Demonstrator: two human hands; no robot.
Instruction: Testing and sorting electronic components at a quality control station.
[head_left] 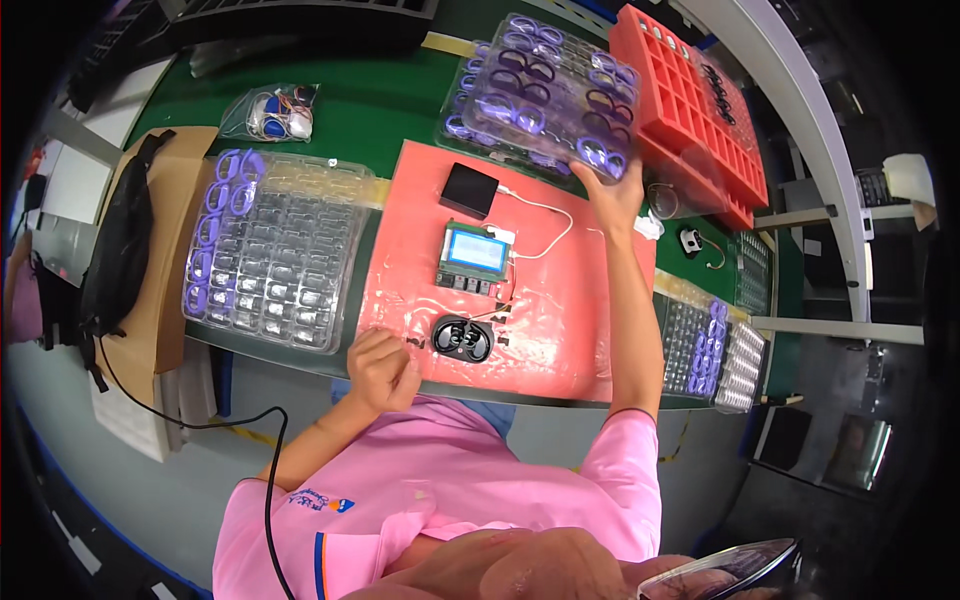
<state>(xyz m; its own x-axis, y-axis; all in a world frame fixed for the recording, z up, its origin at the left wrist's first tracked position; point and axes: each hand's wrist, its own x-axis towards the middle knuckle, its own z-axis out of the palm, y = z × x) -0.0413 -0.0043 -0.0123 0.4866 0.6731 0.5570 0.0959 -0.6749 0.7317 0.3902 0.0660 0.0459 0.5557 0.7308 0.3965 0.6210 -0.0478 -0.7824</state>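
Observation:
My right hand [613,195] reaches far forward and grips the near right corner of a clear plastic tray [560,85]. Purple and dark ring-shaped bands sit in its compartments. The tray overlaps another clear tray [455,130] of purple bands beneath it; whether the two touch, I cannot tell. My left hand [383,370] is curled into a loose fist at the front left of a pink mat [560,330], with nothing visible in it. Beside it on the mat lies a black round-lobed case [463,340]. Behind that stands a small circuit board with a lit blue screen [476,251].
A black box [469,190] joins the board by a white cable. Left of the mat is a partly filled clear tray [285,250]; right, another tray [700,345]. Red compartment trays [680,110] stand back right. A bag of parts [272,113] and a cardboard box [165,200] lie left.

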